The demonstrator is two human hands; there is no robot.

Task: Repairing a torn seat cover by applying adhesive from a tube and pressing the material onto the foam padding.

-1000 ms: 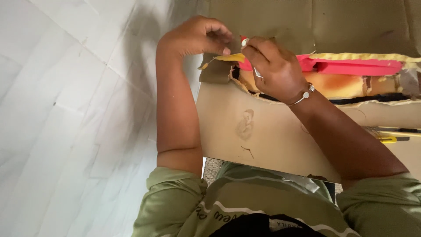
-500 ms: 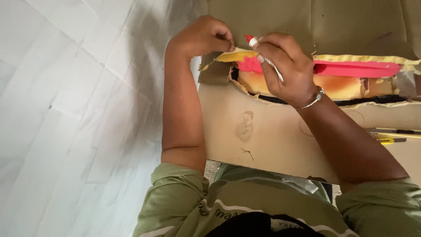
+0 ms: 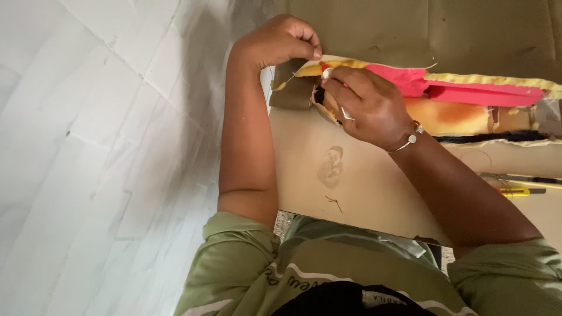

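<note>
My left hand (image 3: 280,41) pinches the yellow paper edge (image 3: 345,62) at the left end of a long layered paper piece lying on a brown cardboard sheet (image 3: 351,181). A pink strip (image 3: 480,90) runs along the piece, with an orange-painted area (image 3: 451,114) below it. My right hand (image 3: 369,105) is closed around a small white tube with an orange tip (image 3: 325,71), whose tip presses against the paper just below my left fingers. A thin bracelet sits on my right wrist.
A yellow utility knife (image 3: 518,190) and a pencil-like stick (image 3: 515,178) lie on the cardboard at the right edge. A larger olive-brown board (image 3: 445,29) lies behind the paper piece. White tiled floor (image 3: 99,146) fills the left. A dark smudge (image 3: 331,167) marks the cardboard.
My right hand has moved left and lowered the tube's tip from above the pink strip onto the paper's left end. My left hand keeps its pinch.
</note>
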